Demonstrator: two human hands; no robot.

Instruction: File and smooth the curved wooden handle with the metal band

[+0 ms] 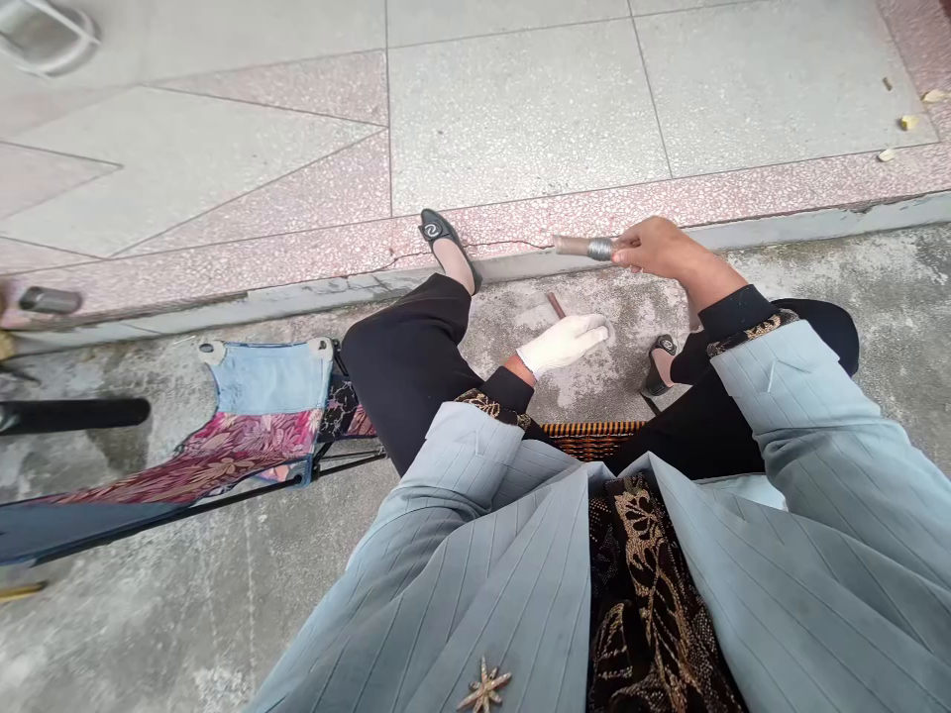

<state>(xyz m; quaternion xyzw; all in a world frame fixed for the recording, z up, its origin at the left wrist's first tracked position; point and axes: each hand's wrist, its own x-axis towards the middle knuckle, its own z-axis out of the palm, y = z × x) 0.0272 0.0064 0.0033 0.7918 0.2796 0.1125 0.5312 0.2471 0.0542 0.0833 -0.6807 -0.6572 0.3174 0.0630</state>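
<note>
My right hand point(654, 246), bare, is raised to the right and closed on one end of a short pale-brown rod point(576, 245). A band of silvery wire point(599, 248) is wound round the rod beside my fingertips. Lower down between my knees is my left hand point(566, 343) in a white knitted glove, its fingers together and curled. A thin reddish-brown stick point(556, 306) juts out past the glove; its other end is hidden by the hand. The two hands are apart.
I sit on a woven seat point(590, 439) facing a low kerb point(327, 285) with pink and grey paving beyond. A folding chair point(260, 416) with patterned cloth stands at left, near a black tube point(74, 414). A small metal cylinder point(49, 300) lies on the kerb.
</note>
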